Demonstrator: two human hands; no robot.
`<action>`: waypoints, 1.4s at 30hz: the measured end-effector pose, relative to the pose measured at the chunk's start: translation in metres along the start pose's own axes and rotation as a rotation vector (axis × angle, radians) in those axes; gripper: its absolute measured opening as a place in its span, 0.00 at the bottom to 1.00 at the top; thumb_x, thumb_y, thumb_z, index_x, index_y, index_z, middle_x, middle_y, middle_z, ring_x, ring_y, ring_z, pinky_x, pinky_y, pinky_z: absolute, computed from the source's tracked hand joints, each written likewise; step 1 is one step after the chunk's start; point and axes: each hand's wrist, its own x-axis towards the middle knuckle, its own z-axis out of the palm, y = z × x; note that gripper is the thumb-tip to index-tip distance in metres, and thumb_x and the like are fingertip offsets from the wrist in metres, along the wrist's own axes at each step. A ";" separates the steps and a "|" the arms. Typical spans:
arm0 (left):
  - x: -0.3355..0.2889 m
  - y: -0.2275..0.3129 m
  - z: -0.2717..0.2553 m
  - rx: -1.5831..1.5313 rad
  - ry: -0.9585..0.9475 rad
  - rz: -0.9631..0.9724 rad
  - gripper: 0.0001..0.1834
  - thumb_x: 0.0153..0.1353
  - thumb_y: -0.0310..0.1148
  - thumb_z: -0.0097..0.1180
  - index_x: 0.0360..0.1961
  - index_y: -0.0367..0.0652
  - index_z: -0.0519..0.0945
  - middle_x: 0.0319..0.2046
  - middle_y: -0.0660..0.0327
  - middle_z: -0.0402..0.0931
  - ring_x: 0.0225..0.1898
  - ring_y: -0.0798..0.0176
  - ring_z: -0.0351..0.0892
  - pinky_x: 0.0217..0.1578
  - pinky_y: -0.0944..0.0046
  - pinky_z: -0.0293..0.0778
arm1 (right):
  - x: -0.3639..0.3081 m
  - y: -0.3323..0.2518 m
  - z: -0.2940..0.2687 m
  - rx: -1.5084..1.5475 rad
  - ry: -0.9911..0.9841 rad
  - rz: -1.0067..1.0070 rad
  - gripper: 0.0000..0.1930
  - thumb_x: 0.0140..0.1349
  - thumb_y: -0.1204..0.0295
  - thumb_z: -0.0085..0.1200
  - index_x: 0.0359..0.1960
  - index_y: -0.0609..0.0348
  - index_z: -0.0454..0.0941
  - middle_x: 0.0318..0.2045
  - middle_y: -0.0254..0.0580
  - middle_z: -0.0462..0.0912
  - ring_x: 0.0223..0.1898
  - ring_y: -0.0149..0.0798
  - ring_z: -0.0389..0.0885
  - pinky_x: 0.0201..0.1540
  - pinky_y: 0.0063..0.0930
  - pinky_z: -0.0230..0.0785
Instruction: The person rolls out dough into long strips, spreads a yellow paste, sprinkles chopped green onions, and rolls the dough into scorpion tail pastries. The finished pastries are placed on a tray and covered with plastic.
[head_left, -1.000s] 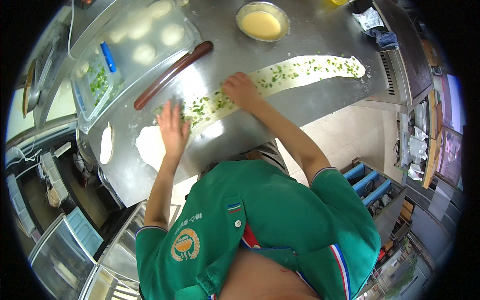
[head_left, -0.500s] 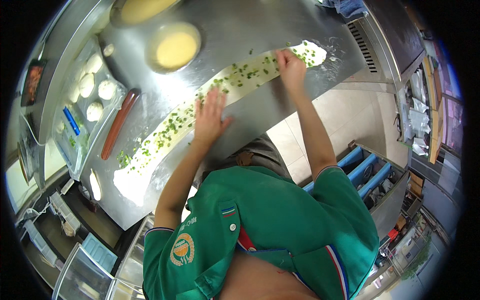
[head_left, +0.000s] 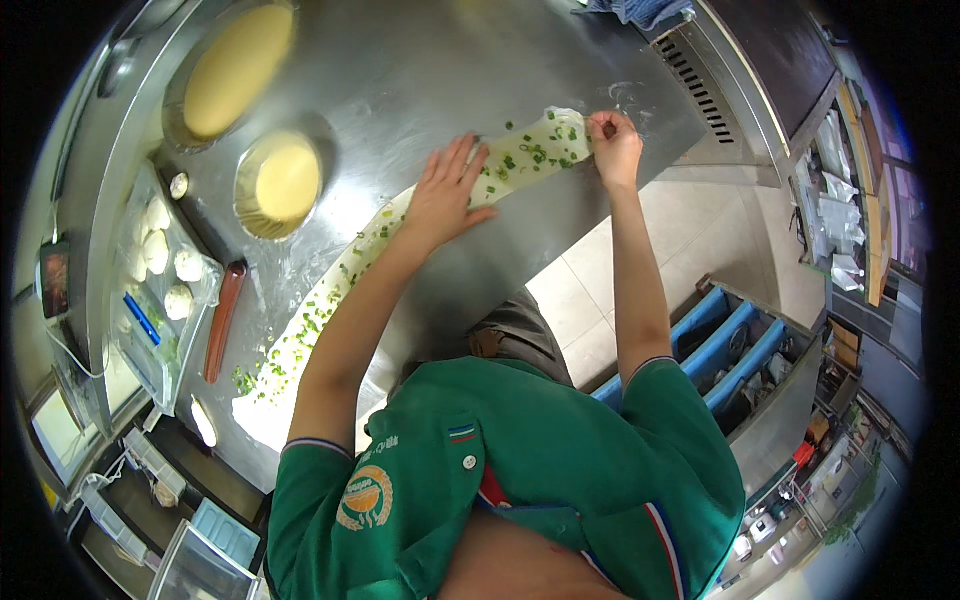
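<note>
A long, thin strip of pale dough (head_left: 535,158) runs diagonally over the steel table, strewn with chopped green onion (head_left: 318,305). My left hand (head_left: 448,200) lies across the strip, fingers spread and palm down. At the strip's far right end is my right hand (head_left: 617,150), its fingers pinched together on the dough's edge. The near left end of the strip is wide and floury white, and my left forearm hides part of its middle.
Two bowls of yellow liquid, a large one (head_left: 238,72) and a smaller one (head_left: 288,184), stand at the far left. Nearby are a brown rolling pin (head_left: 225,320) and a plastic-lined tray (head_left: 205,290) with several dough balls (head_left: 156,250). A blue cloth (head_left: 635,10) lies at the back.
My left hand has moved right along the dough strip. My right hand has gone from over the strip to its far end and now pinches the edge. The view has shifted.
</note>
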 end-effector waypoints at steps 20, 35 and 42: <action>-0.003 -0.036 -0.022 -0.192 -0.027 0.007 0.42 0.59 0.45 0.61 0.70 0.41 0.59 0.71 0.52 0.54 0.72 0.49 0.51 0.70 0.45 0.46 | -0.074 -0.053 -0.015 -0.059 -0.202 -0.544 0.09 0.53 0.73 0.63 0.37 0.56 0.83 0.37 0.43 0.80 0.38 0.47 0.78 0.43 0.38 0.71; -0.102 -0.033 -0.043 -0.086 0.005 -0.018 0.51 0.60 0.58 0.55 0.73 0.41 0.47 0.74 0.51 0.44 0.75 0.53 0.44 0.73 0.47 0.37 | -0.111 -0.063 0.000 -0.121 -0.324 -0.649 0.20 0.63 0.68 0.57 0.56 0.61 0.76 0.57 0.55 0.71 0.56 0.57 0.69 0.60 0.47 0.60; -0.162 -0.043 -0.027 0.067 0.086 -0.390 0.50 0.62 0.61 0.51 0.74 0.40 0.46 0.74 0.54 0.43 0.75 0.52 0.44 0.72 0.48 0.37 | -0.085 -0.063 0.026 -0.240 -0.398 -0.591 0.30 0.65 0.65 0.53 0.67 0.60 0.61 0.67 0.62 0.59 0.68 0.63 0.56 0.68 0.56 0.47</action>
